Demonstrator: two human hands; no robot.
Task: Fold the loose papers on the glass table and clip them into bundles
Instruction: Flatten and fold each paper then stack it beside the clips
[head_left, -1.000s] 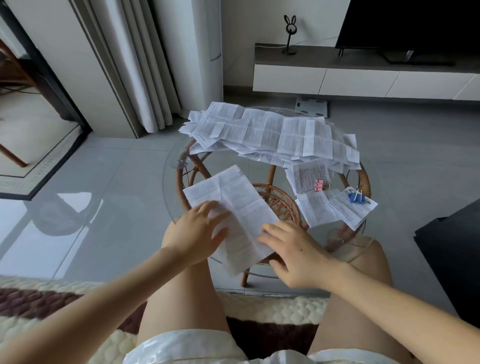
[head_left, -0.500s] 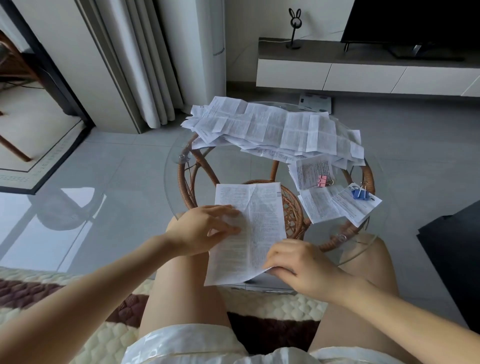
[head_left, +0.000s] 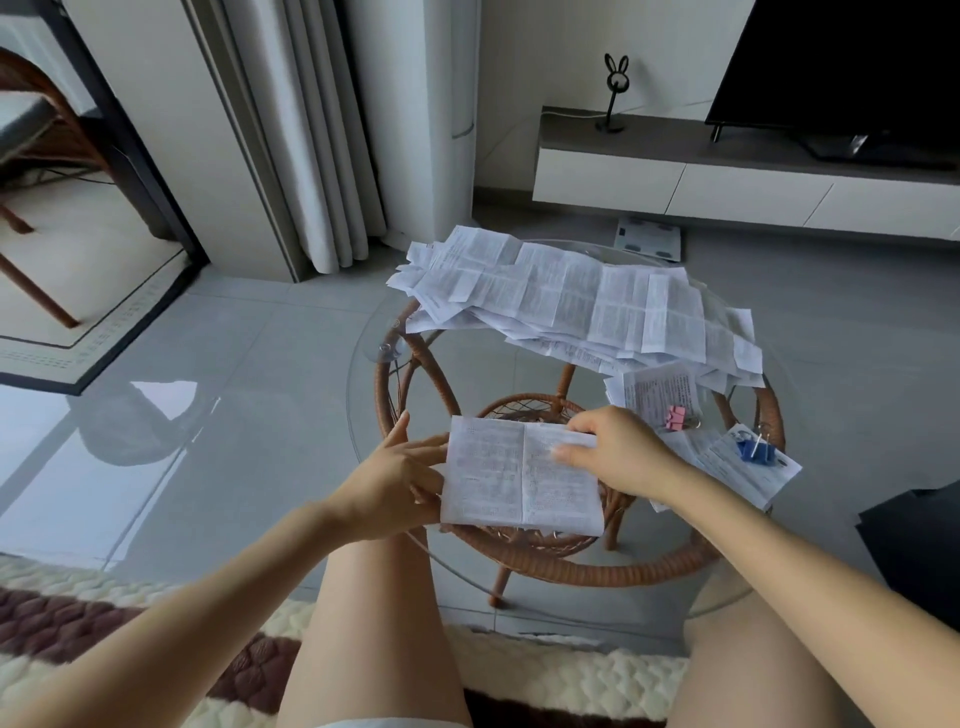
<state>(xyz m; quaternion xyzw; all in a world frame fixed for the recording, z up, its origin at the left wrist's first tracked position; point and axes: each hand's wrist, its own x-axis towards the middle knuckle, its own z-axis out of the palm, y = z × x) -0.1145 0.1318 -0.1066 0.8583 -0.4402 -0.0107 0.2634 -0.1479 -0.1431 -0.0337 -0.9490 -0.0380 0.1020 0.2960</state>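
A printed paper, folded over into a shorter rectangle, lies at the near edge of the round glass table. My left hand holds its left edge, fingers underneath. My right hand grips the top right corner with curled fingers. A wide pile of loose printed papers covers the far half of the table. To the right lie two clipped bundles, one with a pink binder clip and one with a blue binder clip.
The glass top rests on a rattan frame with a lower woven shelf. My bare knees sit just under the near edge. A white TV cabinet stands behind, a scale on the floor, a dark object at right.
The long sheet was folded in half, its lower part brought up. My right hand moved from the bottom right corner to the top right corner. My left hand shifted to the left edge.
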